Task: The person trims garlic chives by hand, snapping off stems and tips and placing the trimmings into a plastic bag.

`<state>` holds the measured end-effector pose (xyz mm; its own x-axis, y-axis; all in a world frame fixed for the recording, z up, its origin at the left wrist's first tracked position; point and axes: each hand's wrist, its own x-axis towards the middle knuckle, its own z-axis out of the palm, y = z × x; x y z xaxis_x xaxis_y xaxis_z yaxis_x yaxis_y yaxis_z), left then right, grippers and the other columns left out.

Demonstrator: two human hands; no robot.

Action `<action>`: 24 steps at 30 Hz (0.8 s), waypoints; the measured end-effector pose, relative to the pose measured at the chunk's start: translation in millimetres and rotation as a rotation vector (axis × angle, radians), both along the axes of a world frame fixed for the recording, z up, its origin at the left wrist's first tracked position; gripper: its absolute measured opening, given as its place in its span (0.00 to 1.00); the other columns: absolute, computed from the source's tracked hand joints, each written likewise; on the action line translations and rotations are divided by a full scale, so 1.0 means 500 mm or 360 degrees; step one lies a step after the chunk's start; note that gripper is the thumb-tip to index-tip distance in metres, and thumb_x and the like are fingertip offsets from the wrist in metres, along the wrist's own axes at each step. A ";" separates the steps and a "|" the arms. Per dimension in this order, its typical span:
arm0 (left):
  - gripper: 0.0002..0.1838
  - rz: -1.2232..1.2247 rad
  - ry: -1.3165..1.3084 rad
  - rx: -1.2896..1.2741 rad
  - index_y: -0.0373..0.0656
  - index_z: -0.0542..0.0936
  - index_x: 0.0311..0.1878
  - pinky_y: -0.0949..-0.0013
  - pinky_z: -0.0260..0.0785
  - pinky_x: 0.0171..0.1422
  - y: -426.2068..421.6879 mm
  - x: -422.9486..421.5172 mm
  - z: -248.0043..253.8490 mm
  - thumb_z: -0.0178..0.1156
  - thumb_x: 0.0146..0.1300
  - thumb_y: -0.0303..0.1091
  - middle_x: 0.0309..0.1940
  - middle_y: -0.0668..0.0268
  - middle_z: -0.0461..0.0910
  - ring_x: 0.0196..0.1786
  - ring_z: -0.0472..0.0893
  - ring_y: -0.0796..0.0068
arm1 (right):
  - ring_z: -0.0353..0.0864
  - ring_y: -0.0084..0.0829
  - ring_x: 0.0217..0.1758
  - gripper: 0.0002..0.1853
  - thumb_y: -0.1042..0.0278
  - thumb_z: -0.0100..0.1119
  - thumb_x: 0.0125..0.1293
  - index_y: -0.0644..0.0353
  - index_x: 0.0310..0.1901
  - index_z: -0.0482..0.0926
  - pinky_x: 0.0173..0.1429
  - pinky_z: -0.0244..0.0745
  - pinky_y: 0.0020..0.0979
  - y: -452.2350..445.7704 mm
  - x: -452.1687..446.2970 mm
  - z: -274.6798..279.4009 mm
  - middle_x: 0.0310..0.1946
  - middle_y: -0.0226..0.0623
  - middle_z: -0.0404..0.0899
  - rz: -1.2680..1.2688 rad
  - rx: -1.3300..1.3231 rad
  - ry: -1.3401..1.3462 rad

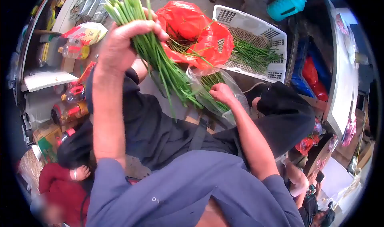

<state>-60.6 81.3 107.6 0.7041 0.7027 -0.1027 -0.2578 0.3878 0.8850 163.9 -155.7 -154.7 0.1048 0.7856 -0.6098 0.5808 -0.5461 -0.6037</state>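
My left hand (123, 41) is raised and closed around a thick bunch of green chives (166, 73). Their pale cut ends stick up above the fist, and the long leaves hang down to the right. My right hand (222, 94) is curled shut in front of a clear plastic bag (239, 92), where more green stalks (210, 82) lie. Whatever its fingers pinch, if anything, is hidden. Just beyond both hands sits an open red plastic bag (182, 21) with loose thin green strands in and over it.
A white plastic basket (283, 39) holding green stalks stands behind the bags. Beyond it is a teal jug (286, 6). Bottles (74, 93) line the left shelves. A person in a red sleeve (60, 185) sits at lower left; other people are at lower right.
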 end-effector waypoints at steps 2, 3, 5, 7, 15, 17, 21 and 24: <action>0.15 -0.0107 0.0113 0.0046 0.34 0.74 0.50 0.63 0.74 0.50 0.029 -0.014 0.026 0.58 0.61 0.28 0.34 0.61 0.77 0.40 0.80 0.67 | 0.84 0.34 0.27 0.12 0.63 0.57 0.56 0.64 0.34 0.83 0.38 0.78 0.36 -0.014 -0.016 -0.042 0.25 0.44 0.83 -0.0105 0.0098 -0.0079; 0.14 -0.0087 0.0129 0.0064 0.35 0.74 0.50 0.64 0.73 0.50 0.043 -0.016 0.028 0.58 0.61 0.28 0.34 0.61 0.77 0.39 0.79 0.67 | 0.85 0.37 0.31 0.12 0.63 0.57 0.55 0.64 0.34 0.83 0.41 0.78 0.37 -0.011 -0.026 -0.046 0.28 0.45 0.83 -0.0213 0.0196 -0.0161; 0.14 -0.0065 0.0152 0.0080 0.35 0.74 0.50 0.64 0.72 0.50 0.074 -0.024 0.017 0.58 0.61 0.28 0.34 0.61 0.76 0.39 0.78 0.67 | 0.84 0.41 0.36 0.13 0.64 0.57 0.55 0.62 0.37 0.83 0.44 0.78 0.40 0.003 -0.039 -0.055 0.32 0.47 0.83 -0.0188 0.0275 -0.0256; 0.14 -0.0028 0.0002 -0.0101 0.33 0.75 0.47 0.65 0.75 0.47 0.095 -0.028 -0.002 0.60 0.60 0.28 0.33 0.60 0.78 0.38 0.80 0.66 | 0.84 0.45 0.41 0.14 0.64 0.57 0.54 0.60 0.40 0.82 0.47 0.77 0.42 0.025 -0.049 -0.051 0.36 0.48 0.83 -0.0156 0.0353 -0.0357; 0.13 0.0228 -0.0142 -0.0132 0.34 0.74 0.46 0.61 0.73 0.52 0.125 -0.069 0.007 0.61 0.59 0.26 0.33 0.60 0.77 0.39 0.79 0.64 | 0.79 0.55 0.45 0.17 0.66 0.57 0.53 0.60 0.45 0.79 0.49 0.74 0.51 0.046 -0.112 -0.118 0.37 0.53 0.80 -0.0287 0.0389 -0.0240; 0.13 0.0265 -0.0139 -0.0163 0.34 0.74 0.46 0.61 0.73 0.52 0.129 -0.076 0.002 0.61 0.59 0.26 0.33 0.60 0.77 0.39 0.79 0.64 | 0.80 0.55 0.41 0.13 0.67 0.57 0.52 0.61 0.39 0.81 0.47 0.75 0.50 0.044 -0.117 -0.118 0.35 0.54 0.80 -0.0268 0.0467 -0.0286; 0.13 0.0248 -0.0101 -0.0140 0.36 0.74 0.49 0.60 0.69 0.56 0.124 -0.077 0.001 0.59 0.62 0.27 0.36 0.62 0.74 0.41 0.75 0.67 | 0.81 0.51 0.39 0.09 0.67 0.57 0.52 0.61 0.31 0.82 0.46 0.76 0.48 0.068 -0.102 -0.068 0.33 0.50 0.82 -0.0264 0.0362 -0.0297; 0.13 0.0252 -0.0076 -0.0108 0.36 0.74 0.49 0.62 0.69 0.55 0.119 -0.072 0.003 0.59 0.62 0.27 0.36 0.62 0.74 0.41 0.75 0.67 | 0.81 0.51 0.40 0.09 0.68 0.57 0.52 0.60 0.33 0.82 0.47 0.76 0.48 0.065 -0.077 -0.015 0.34 0.50 0.82 -0.0320 0.0394 -0.0292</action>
<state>-96.5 141.0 109.3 0.5904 0.7977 -0.1226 -0.3616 0.3973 0.8434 125.2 -123.0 -162.2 0.3620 0.8596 -0.3606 0.5877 -0.5108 -0.6275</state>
